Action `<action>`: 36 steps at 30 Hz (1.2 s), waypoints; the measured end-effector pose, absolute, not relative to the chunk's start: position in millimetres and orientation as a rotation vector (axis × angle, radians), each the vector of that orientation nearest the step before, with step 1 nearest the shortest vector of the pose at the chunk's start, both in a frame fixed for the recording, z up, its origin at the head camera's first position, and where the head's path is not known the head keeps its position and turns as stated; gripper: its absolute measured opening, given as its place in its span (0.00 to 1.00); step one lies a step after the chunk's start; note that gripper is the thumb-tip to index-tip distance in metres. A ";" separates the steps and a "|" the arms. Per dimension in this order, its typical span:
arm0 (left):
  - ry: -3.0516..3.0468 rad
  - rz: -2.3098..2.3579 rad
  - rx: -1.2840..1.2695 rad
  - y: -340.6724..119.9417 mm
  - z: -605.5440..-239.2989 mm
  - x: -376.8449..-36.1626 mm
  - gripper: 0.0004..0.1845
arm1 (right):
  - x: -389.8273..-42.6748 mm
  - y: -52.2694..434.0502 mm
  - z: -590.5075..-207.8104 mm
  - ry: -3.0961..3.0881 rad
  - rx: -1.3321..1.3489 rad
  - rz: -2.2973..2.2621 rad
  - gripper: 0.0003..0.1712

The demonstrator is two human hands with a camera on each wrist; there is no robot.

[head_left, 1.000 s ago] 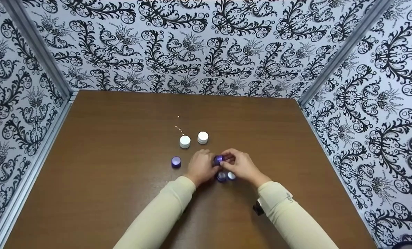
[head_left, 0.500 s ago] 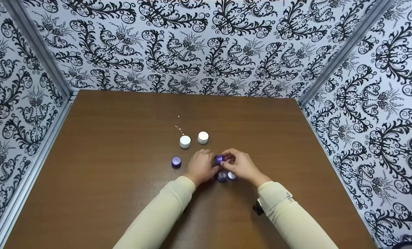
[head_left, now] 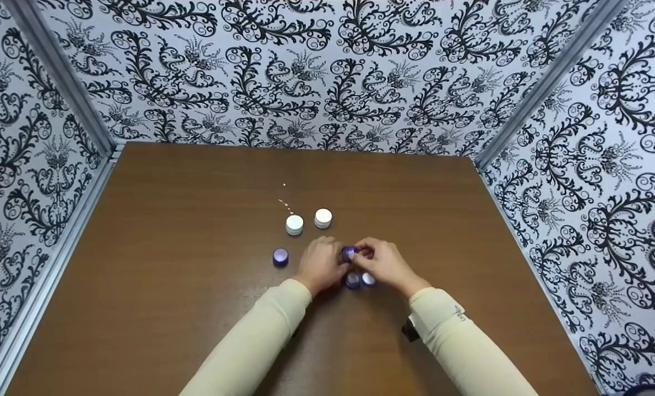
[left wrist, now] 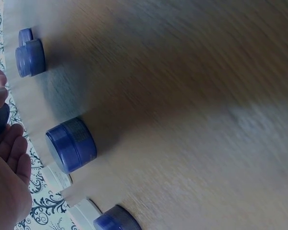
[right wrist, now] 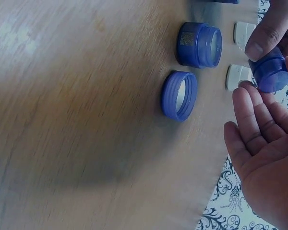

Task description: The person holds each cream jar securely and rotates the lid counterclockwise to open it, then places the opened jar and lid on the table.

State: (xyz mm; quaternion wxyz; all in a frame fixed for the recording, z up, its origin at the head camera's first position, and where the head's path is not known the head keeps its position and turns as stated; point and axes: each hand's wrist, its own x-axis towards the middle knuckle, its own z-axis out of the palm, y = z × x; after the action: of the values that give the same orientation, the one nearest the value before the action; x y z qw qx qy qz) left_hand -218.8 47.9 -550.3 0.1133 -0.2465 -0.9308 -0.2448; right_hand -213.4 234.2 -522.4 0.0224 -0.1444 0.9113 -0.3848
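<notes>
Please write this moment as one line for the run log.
left hand: holds small purple jar | right hand: fingers on same jar | below hands: open purple jar, loose purple lid | white jars behind

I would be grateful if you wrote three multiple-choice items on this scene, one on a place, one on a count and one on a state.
1. Where do the two white round jars stand relative to the hands?
A. beyond them, towards the back wall
B. at the near table edge
C. on a sleeve

2. How many white round jars stand on the brown wooden table?
A. one
B. two
C. four

3. How does the loose purple ribbed lid lie?
A. screwed onto a jar
B. off any jar, its open side showing
C. stacked on a white jar

Answers: 1 A, the head view shows them past the fingers; 2 B, two side by side; 3 B, the right wrist view shows its hollow.
</notes>
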 end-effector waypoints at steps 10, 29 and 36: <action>-2.732 -0.732 -0.704 46.9 -550.1 -217.3 0.17 | -212.4 232.7 -521.7 2.810 -0.442 -1.209 0.12; -2.690 -0.753 -0.733 46.8 -550.7 -218.5 0.18 | -211.2 233.1 -520.0 2.835 -0.405 -1.138 0.15; -2.692 -0.738 -0.738 46.2 -550.7 -217.6 0.18 | -212.1 232.5 -520.9 2.832 -0.411 -1.156 0.11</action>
State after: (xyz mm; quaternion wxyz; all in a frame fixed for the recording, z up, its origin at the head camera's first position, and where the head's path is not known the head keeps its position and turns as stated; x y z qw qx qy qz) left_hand -217.6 46.2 -550.7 0.1269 -0.2537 -0.9248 -0.2536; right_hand -212.1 232.5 -520.9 0.0277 -0.1330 0.9173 -0.3743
